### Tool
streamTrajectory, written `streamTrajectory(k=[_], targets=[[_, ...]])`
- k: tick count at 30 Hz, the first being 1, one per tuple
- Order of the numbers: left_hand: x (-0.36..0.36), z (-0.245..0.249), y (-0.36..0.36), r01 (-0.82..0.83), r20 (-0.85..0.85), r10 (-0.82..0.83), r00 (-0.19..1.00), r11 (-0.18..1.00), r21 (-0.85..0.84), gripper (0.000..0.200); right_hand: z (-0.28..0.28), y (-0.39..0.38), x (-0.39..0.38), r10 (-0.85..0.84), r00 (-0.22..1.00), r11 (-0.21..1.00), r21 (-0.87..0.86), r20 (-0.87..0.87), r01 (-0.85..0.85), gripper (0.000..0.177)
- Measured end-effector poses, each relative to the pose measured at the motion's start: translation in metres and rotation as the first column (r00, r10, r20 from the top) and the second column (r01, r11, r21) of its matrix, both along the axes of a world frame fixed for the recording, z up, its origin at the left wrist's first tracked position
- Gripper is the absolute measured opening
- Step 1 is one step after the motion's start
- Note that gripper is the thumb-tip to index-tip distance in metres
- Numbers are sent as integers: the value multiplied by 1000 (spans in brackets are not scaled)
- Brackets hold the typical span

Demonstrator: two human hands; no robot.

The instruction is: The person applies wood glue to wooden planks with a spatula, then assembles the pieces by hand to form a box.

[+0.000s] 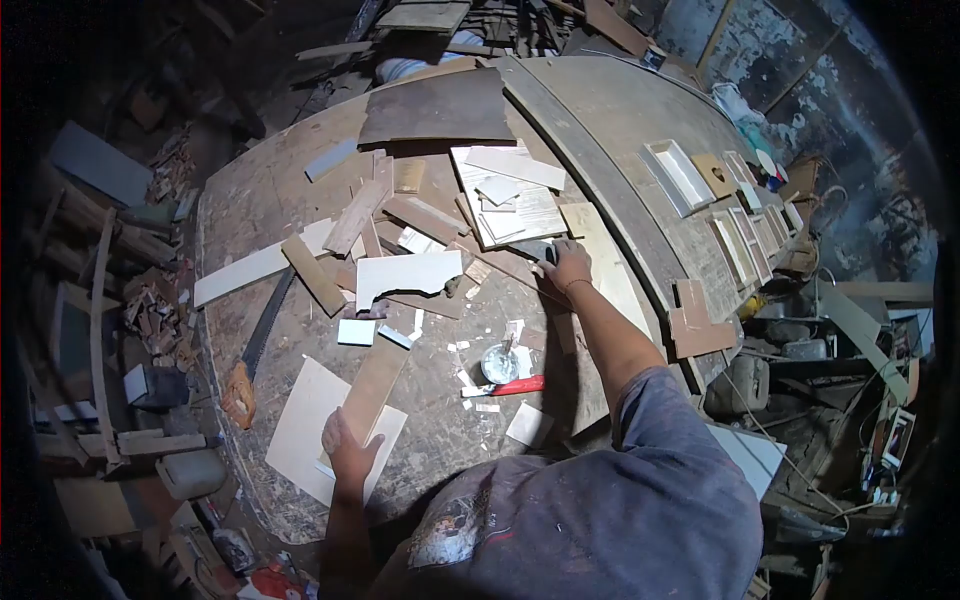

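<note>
My left hand (350,450) grips the near end of a brown wooden strip (378,385), its thumb along the right edge. Under that strip lies a pale thin panel (305,405). Out to the right, my right hand (568,266) is closed around the black handle of a tool with a grey blade (528,248); its exact kind is hard to make out. The blade lies beside a light board (510,205) with small white pieces on it. Between my hands are a white board with a curved cutout (408,277) and a small cup of white paste (499,366).
A handsaw (262,345) with a wooden handle lies at the left. Near the cup is a red-handled tool (515,386). Wooden offcuts (360,215) pile up mid-table. Shallow wooden trays (680,175) sit on the right, past a dark gap (600,200). A dark sheet (437,108) lies at the back.
</note>
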State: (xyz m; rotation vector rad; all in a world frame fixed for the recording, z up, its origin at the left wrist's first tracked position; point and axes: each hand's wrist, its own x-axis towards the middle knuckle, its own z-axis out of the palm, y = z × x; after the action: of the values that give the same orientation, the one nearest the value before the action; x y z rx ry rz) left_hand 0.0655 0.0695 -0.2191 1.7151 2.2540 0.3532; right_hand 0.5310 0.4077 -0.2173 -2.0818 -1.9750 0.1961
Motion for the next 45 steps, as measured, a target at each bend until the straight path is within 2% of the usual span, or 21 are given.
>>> streamTrajectory(k=[4,7,8,9,14,17,21,22,25,26,28,30,33,34,36,38,39,41,42,44,45], targets=[[4,2,1,47,-135,-43,990,998,29,109,-14,54,-17,24,1000,993,-113,-19,-26,71],[0,0,4,54,-140,-55,989,998,-11,111,-7,91,-31,-253,967,906,-341,39,250,77],[-3,-1,4,57,-126,-60,990,998,-26,112,-30,107,-22,-380,925,889,-284,-21,359,82],[-4,-1,6,50,-106,-55,993,998,-43,112,-13,110,-24,-504,857,809,-403,-103,428,83],[-5,-2,8,33,-48,-35,998,998,-50,114,-1,133,-34,-525,844,753,-405,106,519,91],[-3,3,8,36,-53,-38,998,998,-43,113,-1,148,-25,-411,886,735,-498,214,460,91],[-1,11,10,9,-58,-12,998,998,-61,112,-4,149,-11,-324,942,806,-496,87,323,94],[-1,11,9,9,-63,-13,998,998,-58,112,4,140,-19,-329,938,845,-409,109,344,98],[-1,7,8,8,-74,-12,997,999,-47,111,15,127,-30,-404,910,800,-448,90,399,99],[-2,7,8,8,-79,-12,997,999,-45,111,10,125,-30,-425,899,818,-380,106,432,82],[-2,6,8,1,-82,-4,997,999,-44,111,3,116,-27,-422,841,828,-522,-339,206,67],[-2,5,8,-8,-82,4,997,999,-48,111,-22,126,-22,-490,613,818,-570,-620,77,39],[-2,6,7,-23,-76,18,997,998,-61,112,-11,122,-15,-598,521,774,-607,-609,178,39],[-2,8,7,-28,-73,23,997,997,-66,112,21,105,-23,-465,526,867,-488,-712,105,31],[-2,8,7,-36,-68,31,997,997,-72,112,0,127,0,-451,436,886,-450,-779,111,27],[-3,4,5,-38,-67,33,997,996,-76,112,19,124,2,-405,312,914,-386,-860,123,22],[-2,4,4,-41,-65,36,997,996,-74,112,33,124,4,-306,363,951,-299,-880,76,24],[-2,6,5,-45,-63,40,997,997,-68,112,78,115,-3,-302,724,953,-199,-620,228,27],[-1,7,5,-47,-62,43,997,997,-68,111,83,112,-1,-208,834,969,10,-511,248,28],[-1,7,4,-53,-61,49,997,996,-69,110,90,97,1,-89,976,898,407,-201,166,29],[-1,8,3,-51,-57,47,997,997,-65,110,97,88,4,-78,978,920,365,-192,145,29]])
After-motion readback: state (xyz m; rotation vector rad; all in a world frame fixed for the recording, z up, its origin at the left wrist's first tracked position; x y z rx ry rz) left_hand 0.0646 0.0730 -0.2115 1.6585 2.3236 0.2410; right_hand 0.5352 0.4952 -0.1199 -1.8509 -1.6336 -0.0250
